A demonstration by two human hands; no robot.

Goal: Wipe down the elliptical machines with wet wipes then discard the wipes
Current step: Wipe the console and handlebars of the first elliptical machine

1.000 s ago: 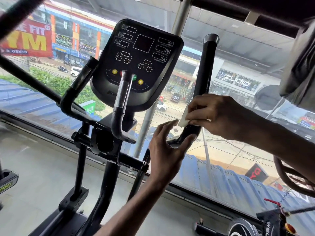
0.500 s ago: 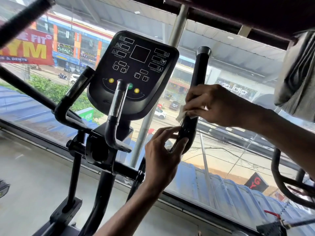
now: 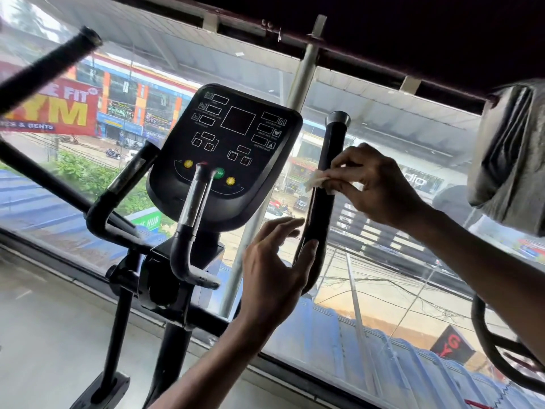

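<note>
Right hand (image 3: 380, 187) pinches the wipe (image 3: 317, 180) against the handle (image 3: 331, 149); left hand (image 3: 274, 261) spread wide below (banner (image 3: 53, 113) outside: "FIT", "& GENTS").

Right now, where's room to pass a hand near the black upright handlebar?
Free: black upright handlebar between its silver cap and the right hand; gap between black console panel and bar. Crowded: mid-bar, right hand pinching white wet wipe, left hand at the bend.

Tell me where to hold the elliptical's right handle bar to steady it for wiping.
Grip the lower bend of the handle bar, coming from the left, below the wipe. The round bar curves there, and the right hand works the straight part above. The left hand sits beside that bend.
</note>
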